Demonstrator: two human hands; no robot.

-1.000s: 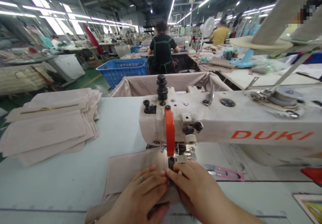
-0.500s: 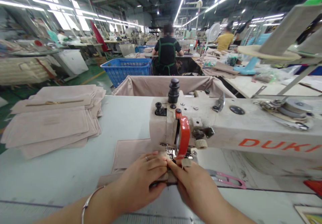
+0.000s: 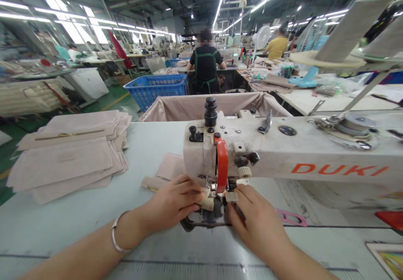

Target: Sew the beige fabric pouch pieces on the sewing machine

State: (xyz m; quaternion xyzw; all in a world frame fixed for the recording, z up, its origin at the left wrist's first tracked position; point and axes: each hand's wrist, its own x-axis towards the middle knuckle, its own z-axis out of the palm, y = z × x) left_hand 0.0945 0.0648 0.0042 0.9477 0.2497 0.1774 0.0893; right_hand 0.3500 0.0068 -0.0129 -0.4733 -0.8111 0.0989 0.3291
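My left hand (image 3: 178, 199) is left of the presser foot, its fingers closed on a beige fabric piece (image 3: 171, 166). A folded pale end (image 3: 207, 204) of cloth pokes out past my fingertips, beside the needle area. My right hand (image 3: 256, 219) is curled close to the right side of the foot. A dark sliver shows between its thumb and fingers, and what it grips is hidden. The sewing machine (image 3: 201, 154) has a red guard (image 3: 222, 166) in front of its needle. Thread snips with a pink handle (image 3: 292, 218) lie right of my right hand, partly covered.
Stacked beige fabric pieces (image 3: 66, 158) lie on the table's left, a gold-coloured strip on top. Behind the machine are a cloth-lined bin (image 3: 189, 108) and a blue basket (image 3: 154, 86). A co-worker (image 3: 206, 64) sits beyond. Thread cones (image 3: 352, 28) stand at right.
The fabric piece has turned and shifted back by the foot. My left hand moved slightly left and my right hand slightly right, so the hands are farther apart. The metal plate between them is now uncovered.
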